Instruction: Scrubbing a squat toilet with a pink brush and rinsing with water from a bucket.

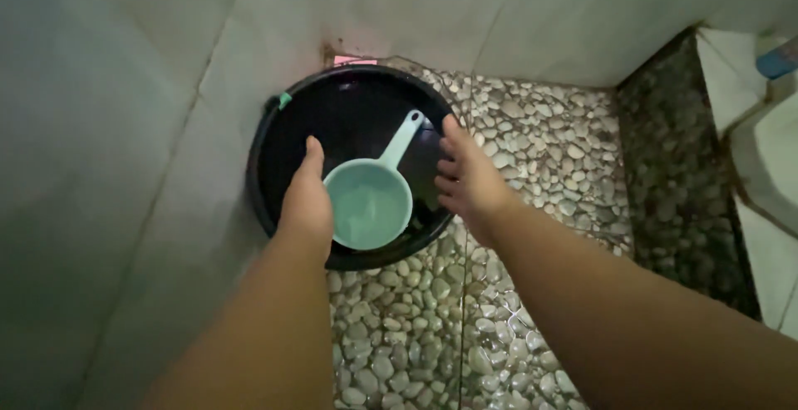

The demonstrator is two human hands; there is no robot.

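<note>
A round black bucket (264,140) stands in the corner of a tiled wall, on a pebble floor. Inside it floats a pale green plastic dipper (370,202) with its handle pointing up and to the right. My left hand (306,198) reaches over the near rim, fingers together, just left of the dipper's bowl. My right hand (467,176) is at the bucket's right rim, fingers curled toward the inside, beside the dipper's handle. Neither hand visibly grips anything. Whether the fingers touch water I cannot tell.
Grey wall tiles (125,127) fill the left and the top. The pebble floor (532,152) runs right to a raised pebble step (673,161). A white fixture (773,152) sits at the far right edge.
</note>
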